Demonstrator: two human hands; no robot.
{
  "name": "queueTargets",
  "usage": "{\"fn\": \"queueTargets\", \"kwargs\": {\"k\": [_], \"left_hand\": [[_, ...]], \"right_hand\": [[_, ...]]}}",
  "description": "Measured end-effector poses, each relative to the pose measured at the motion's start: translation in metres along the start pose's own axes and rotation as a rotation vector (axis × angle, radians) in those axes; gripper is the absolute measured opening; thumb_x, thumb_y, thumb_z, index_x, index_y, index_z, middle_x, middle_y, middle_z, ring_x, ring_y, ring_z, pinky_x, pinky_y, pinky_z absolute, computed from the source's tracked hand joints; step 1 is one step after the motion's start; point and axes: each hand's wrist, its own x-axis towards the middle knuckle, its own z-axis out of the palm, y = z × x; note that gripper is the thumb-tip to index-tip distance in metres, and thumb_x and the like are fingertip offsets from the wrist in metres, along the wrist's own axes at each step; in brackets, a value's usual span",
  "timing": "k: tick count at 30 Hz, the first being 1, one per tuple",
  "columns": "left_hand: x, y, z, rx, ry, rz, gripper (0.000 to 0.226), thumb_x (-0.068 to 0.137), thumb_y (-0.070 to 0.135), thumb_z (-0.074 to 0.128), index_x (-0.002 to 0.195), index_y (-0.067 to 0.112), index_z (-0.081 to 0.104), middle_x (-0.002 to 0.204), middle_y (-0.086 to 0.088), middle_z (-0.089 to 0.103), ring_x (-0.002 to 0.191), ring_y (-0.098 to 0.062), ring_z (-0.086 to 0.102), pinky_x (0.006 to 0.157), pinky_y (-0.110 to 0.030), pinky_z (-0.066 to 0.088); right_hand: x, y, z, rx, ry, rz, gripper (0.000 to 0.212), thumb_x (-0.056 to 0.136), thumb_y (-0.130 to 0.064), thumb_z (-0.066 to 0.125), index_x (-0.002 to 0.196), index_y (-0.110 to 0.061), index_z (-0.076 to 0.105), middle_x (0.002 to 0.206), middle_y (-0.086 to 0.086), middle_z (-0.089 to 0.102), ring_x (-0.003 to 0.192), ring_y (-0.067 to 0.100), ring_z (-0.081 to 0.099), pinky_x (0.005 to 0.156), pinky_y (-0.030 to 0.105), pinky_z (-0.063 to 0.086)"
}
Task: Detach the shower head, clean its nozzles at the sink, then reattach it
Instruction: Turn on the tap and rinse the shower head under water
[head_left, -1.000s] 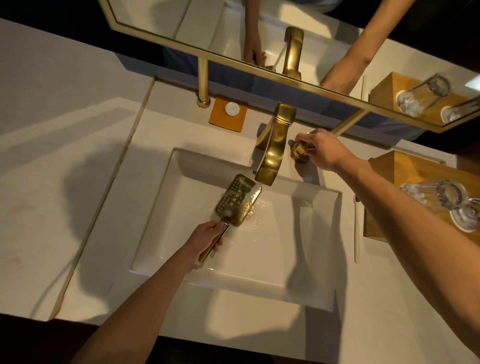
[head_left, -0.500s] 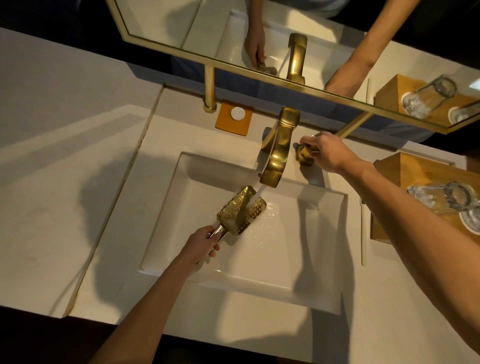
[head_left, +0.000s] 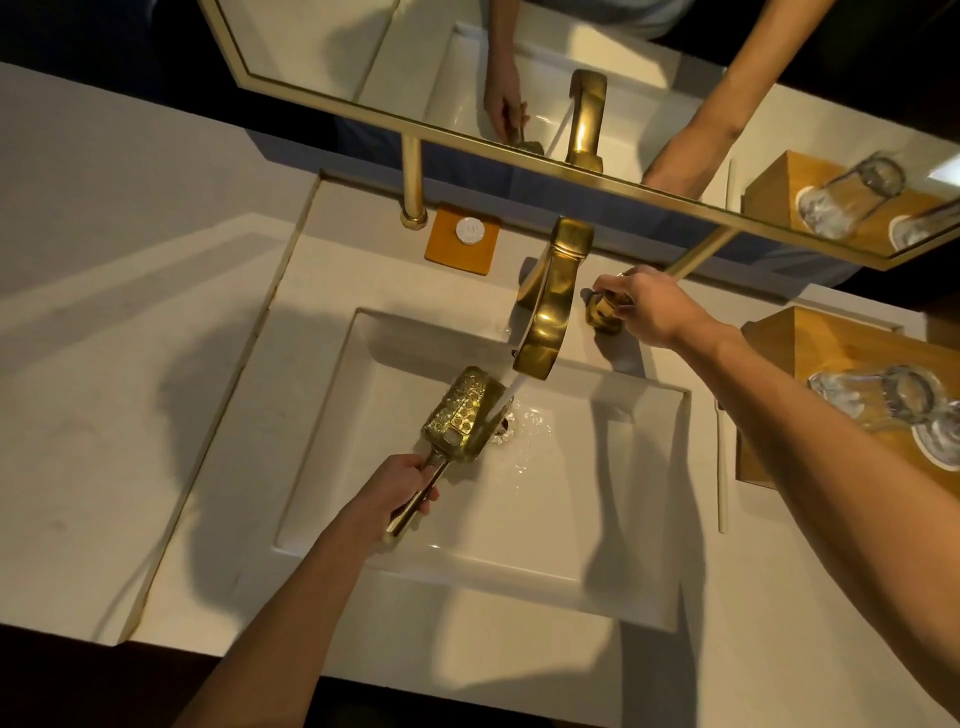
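A gold rectangular shower head (head_left: 460, 415) with a studded nozzle face is held over the white square sink (head_left: 613, 519). My left hand (head_left: 397, 491) grips its slim gold handle from below. Water runs from the gold faucet spout (head_left: 548, 306) past the right edge of the shower head and splashes around the drain. My right hand (head_left: 647, 309) is closed on the gold faucet knob (head_left: 602, 312) to the right of the spout.
A wooden tray (head_left: 810, 343) with upturned glasses (head_left: 883, 405) stands at the right. A thin white stick (head_left: 723, 467) lies beside the sink. An orange coaster with a white disc (head_left: 464, 239) sits behind the basin under the gold-framed mirror (head_left: 519, 140).
The shower head has tilted and shifted left, so the stream now passes its right edge into the drain. My right hand stays on the knob.
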Motion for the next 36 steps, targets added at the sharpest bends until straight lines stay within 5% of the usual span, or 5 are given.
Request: {"fn": "queueTargets", "kwargs": {"k": [5,10,16,36], "left_hand": [[-0.001,0.001,-0.004,0.222,0.027,0.072,0.017,0.099,0.015,0.048,0.097,0.013,0.065,0.077,-0.010,0.072,0.058,-0.019,0.063,0.065,-0.034,0.051],[-0.011,0.004,0.002,0.091,-0.112,0.152,0.017,0.099,0.009,0.049,0.101,0.006,0.065,0.081,-0.014,0.069,0.065,-0.023,0.061,0.068,-0.040,0.052],[-0.008,0.003,0.016,-0.161,-0.116,0.005,0.016,0.099,0.007,0.048,0.107,0.001,0.061,0.077,-0.013,0.068,0.065,-0.026,0.059,0.074,-0.045,0.046],[-0.022,-0.001,0.025,0.001,0.006,0.065,0.019,0.099,0.006,0.044,0.104,0.008,0.063,0.077,-0.014,0.064,0.065,-0.025,0.056,0.064,-0.038,0.045]], "right_hand": [[0.000,0.000,0.000,-0.001,0.004,0.006,0.052,0.090,0.002,0.060,0.135,-0.023,0.054,0.121,0.017,0.052,0.115,0.035,0.050,0.093,0.040,0.046],[0.001,0.002,0.002,0.001,0.003,-0.003,0.052,0.089,0.002,0.061,0.133,-0.025,0.055,0.119,0.017,0.053,0.114,0.035,0.050,0.090,0.039,0.046],[0.002,0.002,0.003,0.012,0.002,0.003,0.052,0.089,0.002,0.061,0.132,-0.027,0.055,0.117,0.015,0.054,0.111,0.034,0.052,0.088,0.037,0.046],[0.001,0.001,0.002,0.021,0.008,0.010,0.055,0.087,0.004,0.061,0.135,-0.023,0.054,0.121,0.017,0.054,0.112,0.035,0.051,0.092,0.040,0.046]]}}
